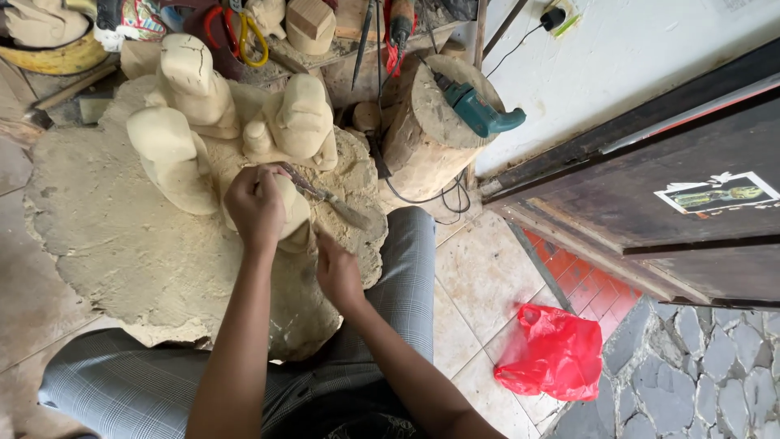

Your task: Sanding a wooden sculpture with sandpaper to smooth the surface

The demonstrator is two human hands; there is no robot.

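Pale wood carving under the blade

Wood sculpture (187, 162) rests on my lap. My left hand (256, 203) is clenched around the chisel (325, 195); my right hand (337, 272) braces the base, its grip unclear. A slip could gouge those fingers.

The scene is viewed from one head-worn camera, aimed steeply downward, close above the wood carving (203, 203) and lap.

A woodcarving workshop: rough carved figures (191, 85), electric drill (475, 110), scattered tools (244, 32).
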